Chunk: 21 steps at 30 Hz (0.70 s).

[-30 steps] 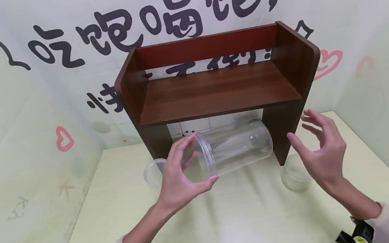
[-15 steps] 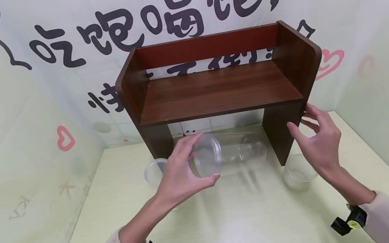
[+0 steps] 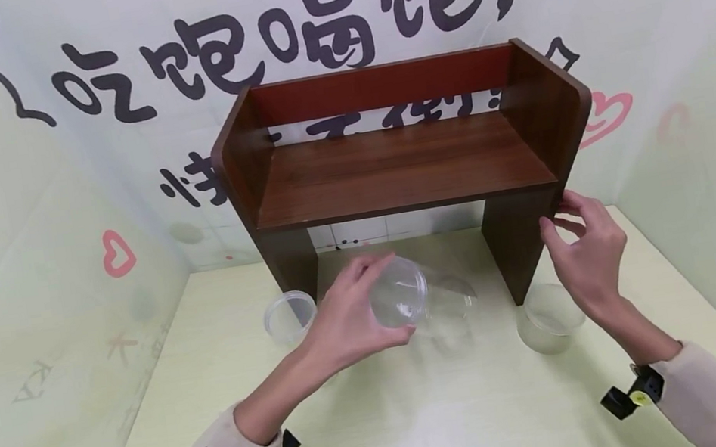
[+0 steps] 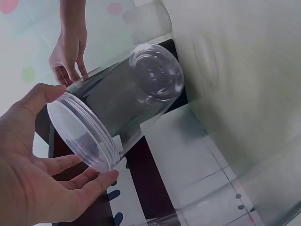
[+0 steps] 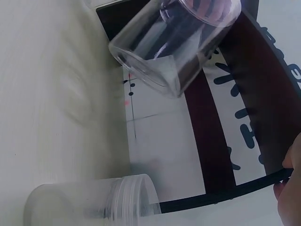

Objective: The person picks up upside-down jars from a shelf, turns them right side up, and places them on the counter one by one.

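My left hand (image 3: pixel 348 324) grips a clear plastic jar (image 3: pixel 402 293) by its threaded end, thumb on one side and fingers on the other. The jar is tilted, held above the table before the shelf's lower opening. In the left wrist view the jar's (image 4: pixel 127 94) round base points away from the palm; whether a lid covers the gripped end, I cannot tell. My right hand (image 3: pixel 590 259) pinches the front edge of the brown wooden shelf's (image 3: pixel 401 168) right side panel, thumb against the edge and fingers on the outer side.
One clear jar (image 3: pixel 289 317) stands by the shelf's left leg. Another clear jar (image 3: pixel 550 319) stands before the right leg, below my right hand. The pale table (image 3: pixel 414 429) is enclosed by printed cloth walls (image 3: pixel 52 297).
My left hand has moved slightly right, and the jar's far end has swung down and towards me. My right hand has come in from beside the shelf onto its right panel.
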Tool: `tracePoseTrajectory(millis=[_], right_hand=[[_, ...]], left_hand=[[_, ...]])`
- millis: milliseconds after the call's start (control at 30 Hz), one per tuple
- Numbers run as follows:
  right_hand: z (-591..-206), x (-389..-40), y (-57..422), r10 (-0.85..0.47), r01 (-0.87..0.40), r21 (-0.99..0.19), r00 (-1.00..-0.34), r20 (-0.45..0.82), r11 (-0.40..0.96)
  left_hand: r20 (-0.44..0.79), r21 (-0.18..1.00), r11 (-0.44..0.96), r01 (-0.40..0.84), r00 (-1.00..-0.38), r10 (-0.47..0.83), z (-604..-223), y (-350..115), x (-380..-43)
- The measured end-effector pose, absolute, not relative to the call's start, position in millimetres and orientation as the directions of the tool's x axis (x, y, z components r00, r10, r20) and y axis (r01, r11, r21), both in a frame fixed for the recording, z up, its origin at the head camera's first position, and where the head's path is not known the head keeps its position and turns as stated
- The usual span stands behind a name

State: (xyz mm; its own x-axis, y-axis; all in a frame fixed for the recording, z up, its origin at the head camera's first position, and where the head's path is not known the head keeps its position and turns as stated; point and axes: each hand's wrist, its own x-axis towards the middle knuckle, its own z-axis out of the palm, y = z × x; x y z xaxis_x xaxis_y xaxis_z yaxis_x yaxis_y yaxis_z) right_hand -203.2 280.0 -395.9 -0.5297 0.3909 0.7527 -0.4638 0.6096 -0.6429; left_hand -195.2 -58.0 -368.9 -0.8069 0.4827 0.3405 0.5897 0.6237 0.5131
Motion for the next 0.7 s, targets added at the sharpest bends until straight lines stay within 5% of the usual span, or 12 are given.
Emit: tracePoseTrajectory(millis=[700], right_hand=[[-399, -209, 283, 0.380, -0.469, -0.615, -0.504, 0.776, 0.634]], left_hand=[[0.092, 0.260, 0.788, 0.558, -0.827, 0.555, -362, -47, -192]])
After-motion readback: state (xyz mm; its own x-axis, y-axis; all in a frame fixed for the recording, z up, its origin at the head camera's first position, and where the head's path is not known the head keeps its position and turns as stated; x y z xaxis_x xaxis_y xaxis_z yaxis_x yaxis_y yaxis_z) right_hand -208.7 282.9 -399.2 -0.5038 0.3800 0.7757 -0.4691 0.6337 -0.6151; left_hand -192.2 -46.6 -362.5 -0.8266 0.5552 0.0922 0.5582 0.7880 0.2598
